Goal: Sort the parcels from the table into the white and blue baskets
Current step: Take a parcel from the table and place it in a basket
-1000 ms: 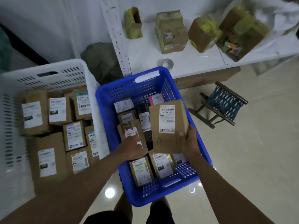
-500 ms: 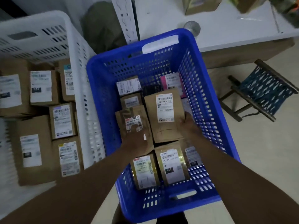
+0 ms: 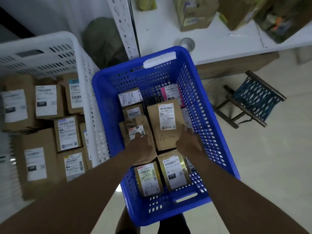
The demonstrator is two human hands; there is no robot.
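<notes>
The head view looks down into the blue basket, the landmark for everything else. Inside it, toward its middle, lies a brown parcel marked "4-1", flat among the others. The right hand rests on this parcel's near right corner; its fingers curl over the edge, but I cannot tell whether they grip it or are letting go. The left hand lies on a smaller brown parcel just left of the first, fingers bent down onto its label; whether they hold it or merely press it is likewise unclear.

Nearer the person, two gold-wrapped parcels sit side by side in the blue basket, and more small boxes fill its far half. Touching the blue basket's left side stands the white basket, well stocked with brown labelled boxes.

Beyond the blue basket is the white table, where several taped cardboard parcels wait, along with a roll of tape. To the basket's right on the floor stands a small folding stool.

By my judgement the sorting is well advanced: both baskets carry many parcels, and this one is being settled in place. The parcels on the table are what remains.
</notes>
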